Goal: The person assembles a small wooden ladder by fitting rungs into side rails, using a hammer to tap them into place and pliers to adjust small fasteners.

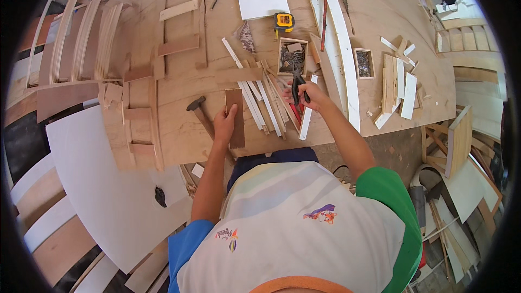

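My left hand (224, 123) is closed on a flat dark brown wood strip (234, 114) at the table's near edge. In my right hand (313, 96) is a pair of black pliers (297, 86), jaws pointing away from me toward an open wooden box of nails (293, 57). Something red (296, 114) lies below that hand, partly hidden. White-edged and bare wood strips (263, 100) lie between my hands, with a lighter wood piece (239, 75) across them. Left of my left hand rests a hammer (199, 111), its handle running behind my forearm.
A yellow tape measure (284, 21) sits beyond the nail box. A second box of nails (364, 63) stands to the right, past a long white board (339, 49). Wood offcuts (399, 84) are piled at the right; ladder-like wooden frames (144, 114) lie left.
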{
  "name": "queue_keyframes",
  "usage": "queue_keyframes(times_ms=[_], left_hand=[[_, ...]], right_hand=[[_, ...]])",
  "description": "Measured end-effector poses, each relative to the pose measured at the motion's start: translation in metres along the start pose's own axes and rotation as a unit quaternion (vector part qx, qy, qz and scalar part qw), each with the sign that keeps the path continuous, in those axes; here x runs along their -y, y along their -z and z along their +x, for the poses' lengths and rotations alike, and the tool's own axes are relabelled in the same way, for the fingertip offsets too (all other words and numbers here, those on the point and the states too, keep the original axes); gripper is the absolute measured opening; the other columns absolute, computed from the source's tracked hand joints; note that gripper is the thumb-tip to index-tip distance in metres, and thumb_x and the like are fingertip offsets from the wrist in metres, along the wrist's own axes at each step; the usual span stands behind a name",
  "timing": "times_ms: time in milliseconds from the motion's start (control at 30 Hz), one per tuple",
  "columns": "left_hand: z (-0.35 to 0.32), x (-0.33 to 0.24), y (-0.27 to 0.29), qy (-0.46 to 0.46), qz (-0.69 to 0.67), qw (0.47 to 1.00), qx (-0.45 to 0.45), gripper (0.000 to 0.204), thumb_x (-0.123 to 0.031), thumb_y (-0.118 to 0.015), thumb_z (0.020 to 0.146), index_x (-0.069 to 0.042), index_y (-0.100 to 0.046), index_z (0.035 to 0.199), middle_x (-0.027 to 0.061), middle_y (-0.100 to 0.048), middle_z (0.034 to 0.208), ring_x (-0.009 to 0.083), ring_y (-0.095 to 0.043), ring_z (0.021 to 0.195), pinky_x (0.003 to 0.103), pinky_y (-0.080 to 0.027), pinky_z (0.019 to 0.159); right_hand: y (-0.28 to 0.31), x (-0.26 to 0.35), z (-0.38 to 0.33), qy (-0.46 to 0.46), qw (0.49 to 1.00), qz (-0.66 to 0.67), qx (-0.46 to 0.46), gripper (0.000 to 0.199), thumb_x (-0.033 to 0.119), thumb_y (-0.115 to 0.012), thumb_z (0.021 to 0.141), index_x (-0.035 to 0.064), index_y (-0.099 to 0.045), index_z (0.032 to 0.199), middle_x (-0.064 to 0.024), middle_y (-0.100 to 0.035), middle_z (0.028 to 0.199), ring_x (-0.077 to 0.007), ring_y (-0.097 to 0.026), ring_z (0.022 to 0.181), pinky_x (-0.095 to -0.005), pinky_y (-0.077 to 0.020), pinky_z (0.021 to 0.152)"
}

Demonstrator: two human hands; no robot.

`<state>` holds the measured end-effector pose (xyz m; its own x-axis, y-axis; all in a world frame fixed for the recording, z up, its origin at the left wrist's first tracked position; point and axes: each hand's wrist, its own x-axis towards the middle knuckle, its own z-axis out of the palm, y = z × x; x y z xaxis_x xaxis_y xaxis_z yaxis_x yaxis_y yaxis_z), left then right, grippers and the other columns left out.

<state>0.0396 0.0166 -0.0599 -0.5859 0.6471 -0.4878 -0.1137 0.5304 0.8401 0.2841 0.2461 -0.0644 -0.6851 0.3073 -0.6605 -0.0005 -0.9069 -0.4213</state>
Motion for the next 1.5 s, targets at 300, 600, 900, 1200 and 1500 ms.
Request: queue_keyframes(times_ms=[300, 600, 900, 1200, 1500], left_hand=[[-0.009, -0.036, -0.021, 0.017, 0.071, 0.997, 0.010, 0.038, -0.034, -0.062, 0.093, 0.002, -0.065, 0.104, 0.0050, -0.066, 0.088, 0.0116, -0.060, 0.081, 0.027, -0.049, 0.072], [0.000, -0.067, -0.030, 0.079, -0.253, 0.964, 0.013, 0.043, -0.034, -0.055, 0.096, -0.005, -0.048, 0.128, 0.0062, -0.058, 0.119, 0.0196, -0.059, 0.104, 0.036, -0.049, 0.086], [-0.017, -0.089, -0.031, 0.055, -0.378, 0.924, 0.019, 0.037, -0.038, -0.050, 0.099, -0.015, -0.041, 0.127, 0.0027, -0.053, 0.120, 0.0236, -0.059, 0.104, 0.044, -0.051, 0.087], [-0.045, -0.091, -0.019, -0.013, -0.445, 0.895, 0.031, 0.040, -0.007, -0.058, 0.092, -0.014, -0.041, 0.127, 0.0053, -0.057, 0.116, 0.0208, -0.059, 0.107, 0.041, -0.051, 0.090], [-0.064, -0.093, 0.011, -0.058, -0.423, 0.898, 0.108, 0.048, 0.003, -0.060, 0.086, -0.011, -0.042, 0.128, 0.0072, -0.057, 0.119, 0.0205, -0.057, 0.111, 0.040, -0.047, 0.097]], right_hand=[[0.011, 0.009, -0.006, -0.013, 0.997, 0.054, 0.048, 0.060, -0.008, -0.040, 0.069, -0.0070, -0.036, 0.129, -0.0303, -0.050, 0.127, -0.0407, -0.053, 0.119, -0.0516, -0.0508, 0.092], [-0.029, -0.012, -0.017, 0.100, 0.994, 0.019, -0.050, 0.036, -0.006, -0.049, 0.078, -0.0034, -0.049, 0.114, -0.0171, -0.062, 0.095, -0.0229, -0.063, 0.077, -0.0350, -0.0543, 0.067], [-0.085, -0.035, -0.038, 0.163, 0.981, -0.106, -0.023, 0.030, 0.004, -0.068, 0.084, 0.0018, -0.050, 0.107, -0.0088, -0.062, 0.090, -0.0161, -0.062, 0.073, -0.0277, -0.0498, 0.063], [-0.104, -0.048, -0.051, 0.175, 0.977, -0.121, -0.027, 0.041, 0.003, -0.075, 0.077, 0.0017, -0.050, 0.110, -0.0088, -0.061, 0.094, -0.0148, -0.060, 0.077, -0.0280, -0.0516, 0.066], [-0.138, -0.080, -0.064, 0.232, 0.960, -0.140, -0.066, 0.051, 0.004, -0.079, 0.071, -0.0009, -0.051, 0.112, -0.0083, -0.055, 0.098, -0.0148, -0.059, 0.076, -0.0267, -0.0523, 0.066]])
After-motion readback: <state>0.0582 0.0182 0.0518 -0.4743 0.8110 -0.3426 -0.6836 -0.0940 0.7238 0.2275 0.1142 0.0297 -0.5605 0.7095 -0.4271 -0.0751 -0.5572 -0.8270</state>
